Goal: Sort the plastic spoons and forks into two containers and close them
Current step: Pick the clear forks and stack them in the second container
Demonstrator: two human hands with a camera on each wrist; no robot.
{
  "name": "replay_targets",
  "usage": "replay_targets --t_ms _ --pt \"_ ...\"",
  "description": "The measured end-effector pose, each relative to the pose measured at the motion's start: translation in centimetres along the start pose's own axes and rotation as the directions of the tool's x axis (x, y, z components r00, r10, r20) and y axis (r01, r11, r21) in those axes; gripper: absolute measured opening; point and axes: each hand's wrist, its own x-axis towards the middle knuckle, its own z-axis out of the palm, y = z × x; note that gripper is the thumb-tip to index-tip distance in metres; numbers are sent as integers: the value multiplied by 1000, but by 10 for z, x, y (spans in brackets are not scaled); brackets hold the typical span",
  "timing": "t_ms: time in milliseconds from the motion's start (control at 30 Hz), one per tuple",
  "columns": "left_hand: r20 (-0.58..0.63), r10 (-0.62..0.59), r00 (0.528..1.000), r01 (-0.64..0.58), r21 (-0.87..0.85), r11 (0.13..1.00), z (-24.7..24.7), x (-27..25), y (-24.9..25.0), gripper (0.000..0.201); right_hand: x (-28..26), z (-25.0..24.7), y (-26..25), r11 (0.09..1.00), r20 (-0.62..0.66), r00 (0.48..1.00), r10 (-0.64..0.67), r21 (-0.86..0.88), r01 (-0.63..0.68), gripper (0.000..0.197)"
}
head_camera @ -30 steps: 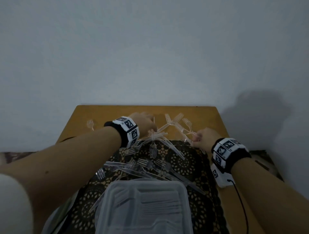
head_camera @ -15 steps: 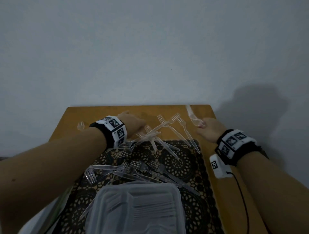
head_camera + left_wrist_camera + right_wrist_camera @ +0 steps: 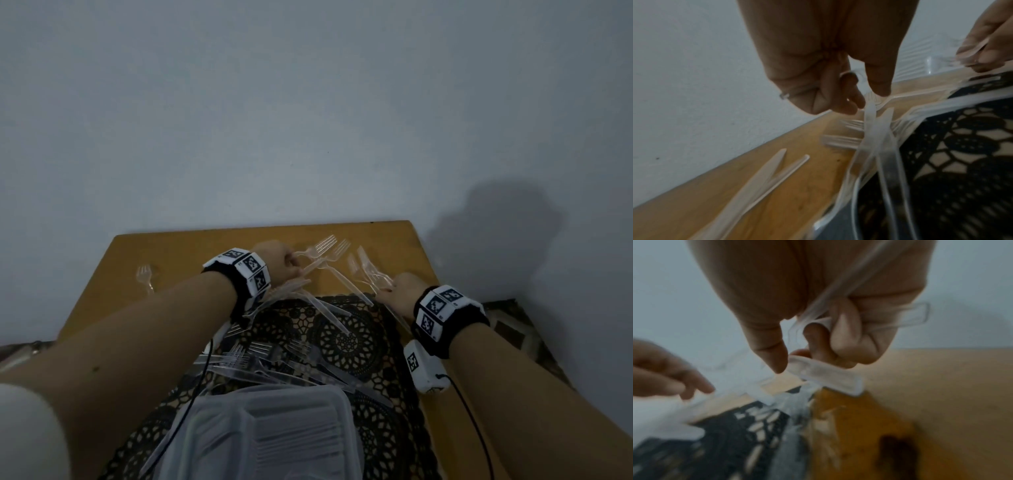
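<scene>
Clear plastic forks (image 3: 274, 363) lie piled on a black lace mat (image 3: 349, 335). At the back of the table my left hand (image 3: 291, 265) grips a bunch of clear fork handles (image 3: 871, 129), and one fork (image 3: 322, 245) points away from it. My left fingers (image 3: 838, 91) are curled round the handles. To the right, my right hand (image 3: 390, 287) holds several clear utensils (image 3: 366, 270), with its fingers (image 3: 842, 340) curled round their handles (image 3: 828, 378). Whether those are spoons or forks I cannot tell. A shut clear container (image 3: 267, 431) sits nearest me.
A lone fork (image 3: 145, 275) lies on the bare wooden table (image 3: 191, 253) at the back left. A pale wall stands directly behind the table. Cables run from both wrist cameras over the mat and the table's right side.
My right hand raised its utensils, then came back down and left toward the mat. My left hand reached toward the forks at the back and now holds one.
</scene>
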Motion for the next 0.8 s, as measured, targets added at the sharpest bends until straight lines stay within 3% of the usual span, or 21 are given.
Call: replay_targets --t_ms 100,167,333,433,567,800 --pt "120 -35 992 29 53 998 5 12 11 30 -8 -2 9 970 -27 993 -116 214 119 26" --pt "133 -55 990 44 83 996 7 17 14 30 -16 -4 13 915 -72 983 -168 361 182 23" --pt "120 -51 992 40 93 995 10 16 13 21 -28 -6 5 844 -129 963 -238 464 270 22" --pt "105 -70 992 60 98 993 10 10 13 20 -21 -5 -5 867 -120 975 -187 446 222 26" --pt "55 -72 996 75 -49 996 -2 -7 6 5 -5 -3 -22 915 -122 977 -177 344 209 27" --pt "74 -66 995 75 -114 991 -21 -47 -22 11 14 13 -44 973 -11 989 -147 177 147 31"
